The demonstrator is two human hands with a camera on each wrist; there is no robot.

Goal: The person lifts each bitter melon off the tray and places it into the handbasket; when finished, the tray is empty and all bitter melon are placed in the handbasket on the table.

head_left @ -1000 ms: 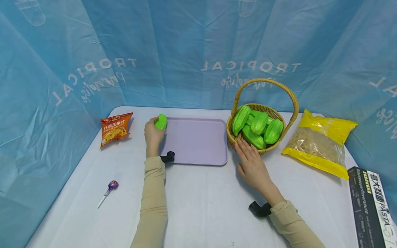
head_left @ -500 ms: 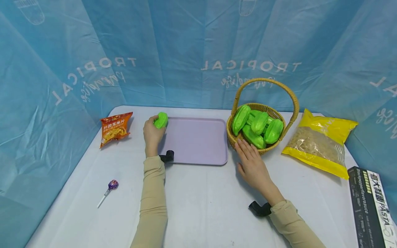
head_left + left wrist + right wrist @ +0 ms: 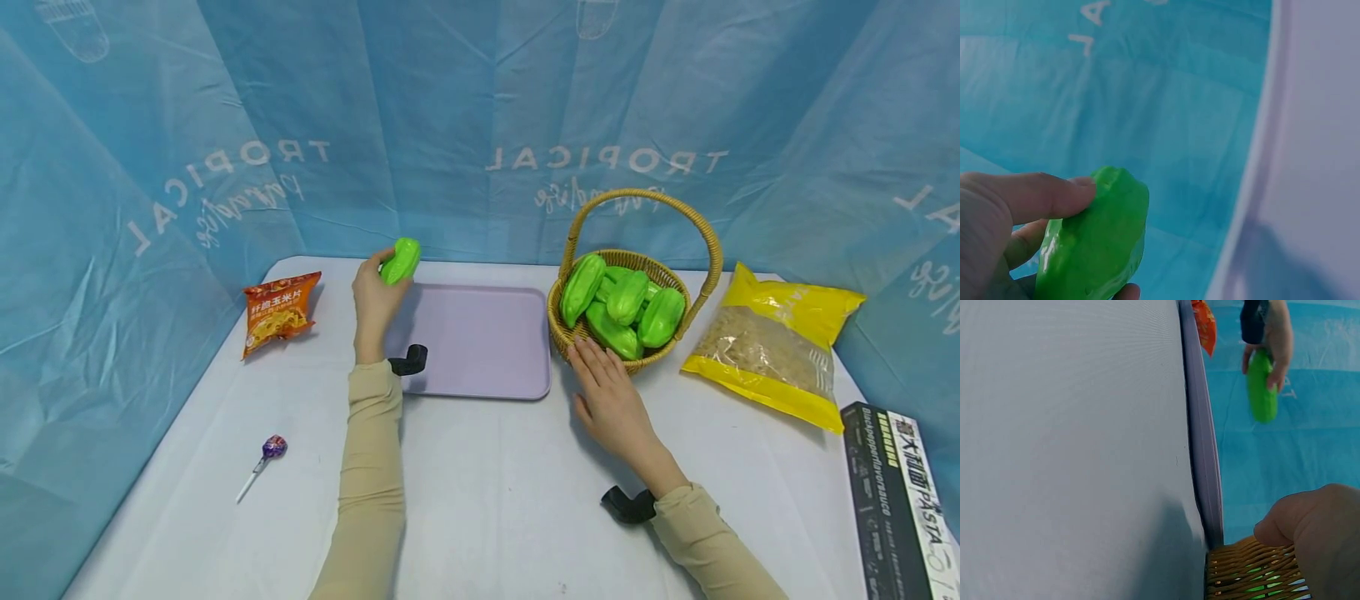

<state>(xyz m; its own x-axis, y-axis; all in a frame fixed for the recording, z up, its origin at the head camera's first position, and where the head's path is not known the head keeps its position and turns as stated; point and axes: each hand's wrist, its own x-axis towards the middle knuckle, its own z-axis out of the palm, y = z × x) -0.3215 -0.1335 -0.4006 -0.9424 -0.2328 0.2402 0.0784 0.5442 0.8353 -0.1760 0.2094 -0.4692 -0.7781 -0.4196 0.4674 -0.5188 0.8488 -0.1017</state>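
My left hand (image 3: 376,302) grips a glossy green ridged vegetable (image 3: 401,261), raised above the back left corner of the lilac tray (image 3: 472,342). In the left wrist view the thumb lies on the near side of the vegetable (image 3: 1099,237), with fingertips showing around it. My right hand (image 3: 611,408) rests with straight fingers against the front rim of the wicker basket (image 3: 561,333). Several similar green vegetables (image 3: 628,297) lie in that basket. From the right wrist, the thumb (image 3: 1285,519) shows beside the woven basket wall (image 3: 1241,569).
An orange snack bag (image 3: 279,312) stands at the back left, with a lollipop (image 3: 273,447) nearer on the white table (image 3: 480,483). Right of the basket lies a yellow bag (image 3: 772,342), then a black pasta box (image 3: 892,492). The basket's tall handle (image 3: 645,196) arches upward.
My left hand has lifted the green vegetable up from the tray's left edge, moving slightly right and away from me. The right hand has stayed at the basket.
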